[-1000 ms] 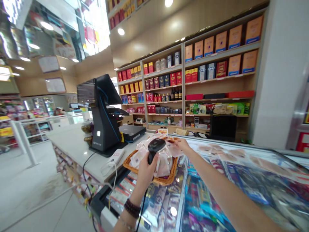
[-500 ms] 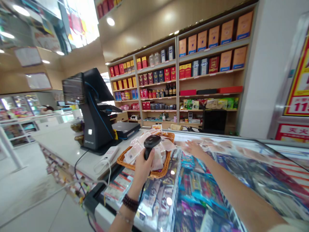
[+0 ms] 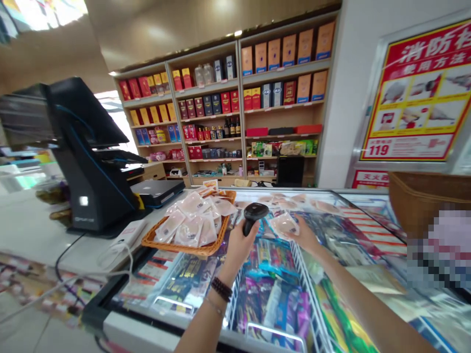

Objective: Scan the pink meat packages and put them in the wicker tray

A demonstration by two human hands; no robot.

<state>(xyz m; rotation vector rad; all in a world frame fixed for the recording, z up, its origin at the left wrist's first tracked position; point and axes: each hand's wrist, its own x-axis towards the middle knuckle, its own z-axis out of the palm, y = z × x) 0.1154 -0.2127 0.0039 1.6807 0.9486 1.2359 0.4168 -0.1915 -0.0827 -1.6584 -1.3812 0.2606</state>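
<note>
My left hand [image 3: 240, 241] is wrapped round the handle of a black handheld barcode scanner [image 3: 256, 212], held above the glass top of a chest freezer. In my right hand [image 3: 306, 236] is a small clear plastic packet [image 3: 284, 224], pinched by its right side close to the scanner's head. What is inside the packet looks pale and flat, but I cannot make out its kind. Left of the scanner, a wicker basket [image 3: 176, 249] holds a heap of similar packets [image 3: 189, 228]. More flat packets [image 3: 326, 207] lie along the far edge of the glass.
Wrapped ice creams [image 3: 274, 299] show in wire baskets beneath the glass. A black checkout terminal [image 3: 93, 171] stands on the counter at left, with a white box and cables before it. Boxed goods fill shelves [image 3: 239, 108] behind. A person [image 3: 441, 235] is at the right edge.
My right hand has come back from the far packets and now holds one near the scanner. The scanner has moved right, off the basket. The view has turned right, bringing in the person.
</note>
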